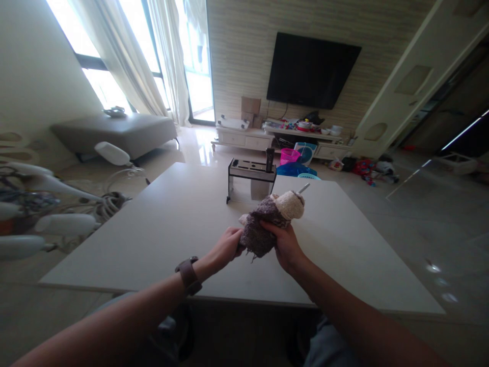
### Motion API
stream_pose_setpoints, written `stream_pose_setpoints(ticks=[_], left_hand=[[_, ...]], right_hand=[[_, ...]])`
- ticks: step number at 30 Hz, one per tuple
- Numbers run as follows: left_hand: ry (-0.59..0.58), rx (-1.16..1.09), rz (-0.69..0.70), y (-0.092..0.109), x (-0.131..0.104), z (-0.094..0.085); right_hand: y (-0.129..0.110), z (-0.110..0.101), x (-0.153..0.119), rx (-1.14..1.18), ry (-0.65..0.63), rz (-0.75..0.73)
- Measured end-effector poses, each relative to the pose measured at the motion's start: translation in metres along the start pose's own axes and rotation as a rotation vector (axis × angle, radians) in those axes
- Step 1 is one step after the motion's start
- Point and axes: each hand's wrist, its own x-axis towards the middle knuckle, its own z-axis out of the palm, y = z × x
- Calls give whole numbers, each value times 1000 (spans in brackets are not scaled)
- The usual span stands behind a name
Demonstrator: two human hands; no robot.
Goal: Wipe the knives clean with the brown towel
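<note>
A brown and cream cloth (pixel 262 229) is bunched up above the table. My right hand (pixel 287 248) is closed on it, thumb on top. A thin light-grey strip (pixel 304 188), like the end of a blade, sticks out of the cream part at the upper right. My left hand (pixel 228 245) is a fist at the cloth's lower left edge; what it grips is hidden. Just beyond the cloth a knife block (pixel 250 168) with a dark slotted top stands on the table, and one black-handled knife (pixel 269 159) is in it.
The white table (pixel 171 239) spans the space before me. White chairs or chair parts (pixel 66 224) crowd the left. Past the far edge are a blue tub (pixel 292 169), a pink basket (pixel 289 155) and a low cabinet (pixel 244 138) under a television (pixel 311 71).
</note>
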Motion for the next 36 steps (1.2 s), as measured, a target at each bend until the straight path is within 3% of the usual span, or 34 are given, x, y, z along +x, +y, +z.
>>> stream_pose_setpoints(ticks=[36], left_hand=[[-8, 6, -32, -2, 0, -1]], right_hand=[[-2, 3, -2, 2, -13, 17]])
